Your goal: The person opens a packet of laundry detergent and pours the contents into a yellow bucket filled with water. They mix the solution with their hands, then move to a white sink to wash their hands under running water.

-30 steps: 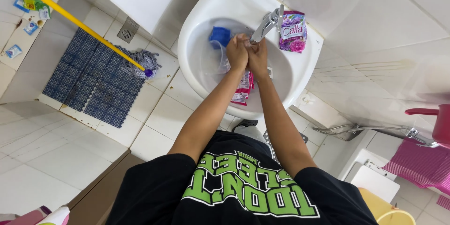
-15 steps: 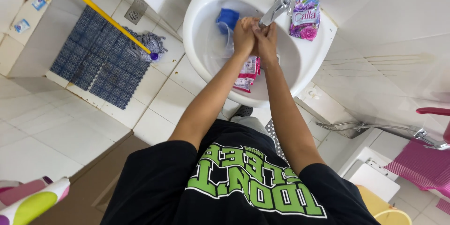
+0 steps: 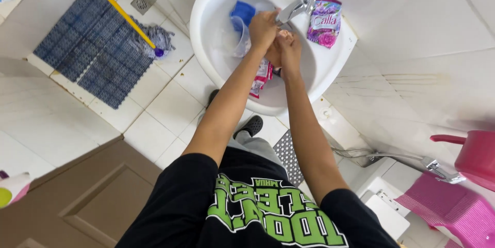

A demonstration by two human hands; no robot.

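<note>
White-tiled bathroom: over the white washbasin we see both hands under the chrome tap, left hand closed on something small, right hand just beside it, grip unclear, clear plastic cup left of both.

- Sink: plain white.
- In the sink: blue cloth; red-and-white packet.
- On the sink rim: purple sachet, pink flower print.
- Left of the sink: dark blue grid mat; yellow mop handle.
- Right of the sink: pink stool.
</note>
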